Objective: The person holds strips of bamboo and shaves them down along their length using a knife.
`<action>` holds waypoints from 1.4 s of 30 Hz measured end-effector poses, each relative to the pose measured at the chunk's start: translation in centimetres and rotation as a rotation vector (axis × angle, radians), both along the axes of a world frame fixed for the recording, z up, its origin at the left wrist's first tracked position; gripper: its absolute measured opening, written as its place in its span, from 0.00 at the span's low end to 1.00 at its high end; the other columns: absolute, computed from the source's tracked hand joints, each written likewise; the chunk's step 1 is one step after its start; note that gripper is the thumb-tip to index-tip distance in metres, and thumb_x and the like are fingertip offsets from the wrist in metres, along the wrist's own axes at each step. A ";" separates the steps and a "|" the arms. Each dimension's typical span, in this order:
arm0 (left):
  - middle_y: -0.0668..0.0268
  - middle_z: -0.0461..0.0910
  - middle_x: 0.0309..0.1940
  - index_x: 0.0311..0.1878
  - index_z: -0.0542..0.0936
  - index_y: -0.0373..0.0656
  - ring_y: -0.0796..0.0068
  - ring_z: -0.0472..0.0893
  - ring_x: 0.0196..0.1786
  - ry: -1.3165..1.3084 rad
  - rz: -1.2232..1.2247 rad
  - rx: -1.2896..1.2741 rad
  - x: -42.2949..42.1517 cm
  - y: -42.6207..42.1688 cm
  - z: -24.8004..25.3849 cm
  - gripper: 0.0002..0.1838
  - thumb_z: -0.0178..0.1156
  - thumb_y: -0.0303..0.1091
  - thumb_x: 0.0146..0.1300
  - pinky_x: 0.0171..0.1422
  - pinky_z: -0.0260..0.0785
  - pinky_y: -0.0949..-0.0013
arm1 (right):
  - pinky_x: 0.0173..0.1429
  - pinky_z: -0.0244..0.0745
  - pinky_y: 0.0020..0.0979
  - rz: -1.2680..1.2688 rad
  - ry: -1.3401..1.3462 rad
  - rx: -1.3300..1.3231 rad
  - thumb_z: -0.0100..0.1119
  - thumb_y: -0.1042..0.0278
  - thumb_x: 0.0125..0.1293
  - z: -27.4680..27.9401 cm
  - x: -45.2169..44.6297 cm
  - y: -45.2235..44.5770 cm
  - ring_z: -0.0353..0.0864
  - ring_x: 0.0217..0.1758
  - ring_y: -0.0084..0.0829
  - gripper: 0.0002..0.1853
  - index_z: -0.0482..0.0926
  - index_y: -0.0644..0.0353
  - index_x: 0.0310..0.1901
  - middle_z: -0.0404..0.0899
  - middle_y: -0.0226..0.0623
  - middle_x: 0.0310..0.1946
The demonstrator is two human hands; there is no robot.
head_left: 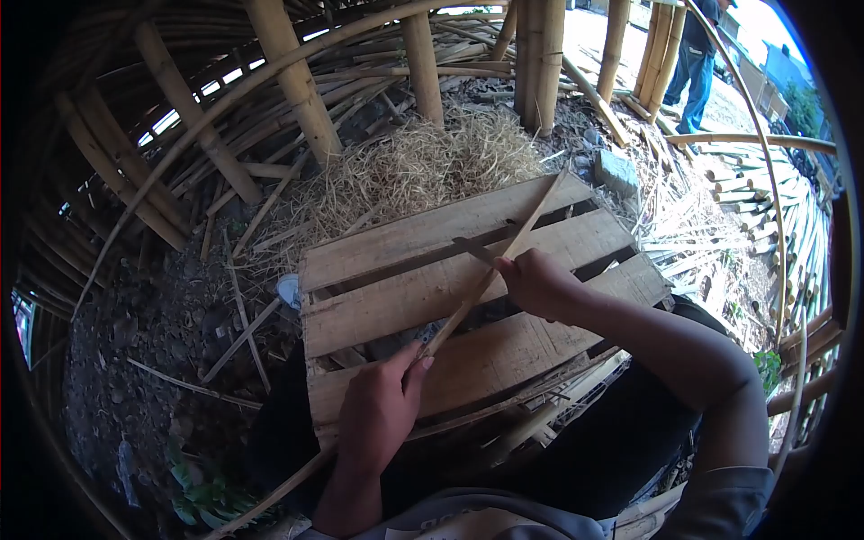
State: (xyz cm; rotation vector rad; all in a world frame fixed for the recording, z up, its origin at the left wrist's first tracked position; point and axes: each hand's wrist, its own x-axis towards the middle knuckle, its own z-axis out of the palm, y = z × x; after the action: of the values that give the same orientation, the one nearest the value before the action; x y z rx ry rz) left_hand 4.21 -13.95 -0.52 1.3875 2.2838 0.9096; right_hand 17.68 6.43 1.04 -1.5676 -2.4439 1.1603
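Bamboo strip slants across a slatted wooden stand, clamped in the left hand; apart from it, the right hand grips a knife at the strip. It looks already split, with smoothing seemingly unfinished.

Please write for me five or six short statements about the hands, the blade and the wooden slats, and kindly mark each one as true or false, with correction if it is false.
1. The left hand holds a long thin strip. True.
2. The knife is in the left hand. False: it is in the right hand.
3. The strip crosses over the wooden slats. True.
4. The slats fit tightly together. False: dark gaps show between them.
5. A straw-like heap lies beyond the slats. True.
6. The gray block rests on the slats. False: it sits beyond them.
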 end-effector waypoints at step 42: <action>0.57 0.80 0.33 0.43 0.84 0.37 0.59 0.82 0.33 0.160 0.075 0.070 -3.7 -3.0 -0.6 0.10 0.66 0.28 0.58 0.38 0.72 0.65 | 0.16 0.69 0.30 -0.281 0.378 -0.100 0.57 0.54 0.66 -1.3 1.4 6.0 0.70 0.14 0.24 0.22 0.73 0.65 0.22 0.69 0.29 0.15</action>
State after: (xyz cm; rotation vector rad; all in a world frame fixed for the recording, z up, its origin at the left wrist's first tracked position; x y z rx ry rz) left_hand 0.50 -16.95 -1.14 1.4613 2.4583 0.9407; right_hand 19.04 12.41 -0.26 -1.4878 -1.8918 1.3892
